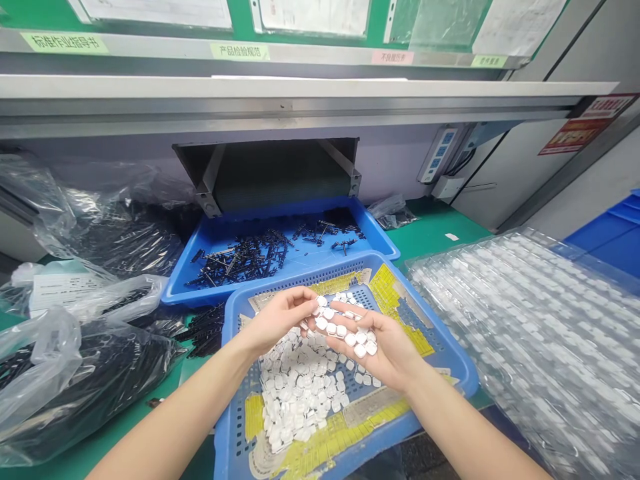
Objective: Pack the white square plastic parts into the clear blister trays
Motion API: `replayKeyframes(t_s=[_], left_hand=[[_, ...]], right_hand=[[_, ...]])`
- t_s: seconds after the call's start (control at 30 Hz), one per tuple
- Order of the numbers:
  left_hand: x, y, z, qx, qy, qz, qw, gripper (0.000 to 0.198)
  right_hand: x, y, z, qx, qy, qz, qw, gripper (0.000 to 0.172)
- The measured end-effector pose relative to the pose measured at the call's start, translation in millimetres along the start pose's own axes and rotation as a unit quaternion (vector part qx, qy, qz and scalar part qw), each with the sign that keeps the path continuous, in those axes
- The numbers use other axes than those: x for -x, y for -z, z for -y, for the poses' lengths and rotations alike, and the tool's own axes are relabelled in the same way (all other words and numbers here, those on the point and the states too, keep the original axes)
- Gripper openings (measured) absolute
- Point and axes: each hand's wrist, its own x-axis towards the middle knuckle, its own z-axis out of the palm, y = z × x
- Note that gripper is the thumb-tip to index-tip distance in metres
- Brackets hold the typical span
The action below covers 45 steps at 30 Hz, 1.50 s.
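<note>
A person is working over a blue perforated plastic tray (450, 353), the right hand (377, 350) lying open and slightly cupped, carrying a small cluster of white rounded-square pieces (350, 337) on its palm and fingers. The curled fingers (305, 301) of the left hand (275, 321) are reaching in just beside the cluster; whether they are pinching a piece cannot be told. Working low over the tray is keeping any dropped piece inside it. A loose heap of the same pieces is lying on the tray's patched yellow lining (387, 290). At the far side, a second blue tray (185, 293) is holding scattered black plastic parts (240, 263). Clear plastic bags (95, 380) of black parts are lying at left on the green tabletop (430, 233), and a clear plastic sheet of white pieces (525, 333) is lying at right.
</note>
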Motion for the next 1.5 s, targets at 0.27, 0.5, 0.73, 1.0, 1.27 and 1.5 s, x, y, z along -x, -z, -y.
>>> replayKeyframes(t_s=[0.27, 0.5, 0.73, 1.0, 1.27, 1.5], left_hand=[[-0.9, 0.9, 1.4, 0.005, -0.005, 0.000, 1.000, 0.016], [-0.2, 0.4, -1.0, 0.023, 0.008, 0.001, 1.000, 0.016], [-0.9, 2.8, 0.0, 0.104, 0.050, 0.037, 0.993, 0.016], [-6.9, 2.9, 11.2, 0.133, 0.077, 0.054, 0.987, 0.017], [-9.2, -6.3, 16.6, 0.075, 0.105, 0.090, 0.988, 0.026], [-10.0, -8.3, 24.2, 0.019, 0.128, 0.104, 0.986, 0.037]], right_hand=[[-0.3, -0.2, -0.6, 0.046, 0.011, -0.009, 0.999, 0.037], [-1.3, -0.1, -2.0, 0.046, 0.022, -0.050, 0.997, 0.028], [-5.4, 3.3, -2.1, 0.032, 0.041, -0.104, 0.993, 0.011], [-10.0, 4.6, -7.9, 0.113, 0.012, -0.096, 0.989, 0.021], [-19.8, -0.1, -17.4, 0.390, 0.085, -0.091, 0.912, 0.023], [-23.0, -4.6, -18.9, 0.548, 0.115, -0.080, 0.825, 0.006]])
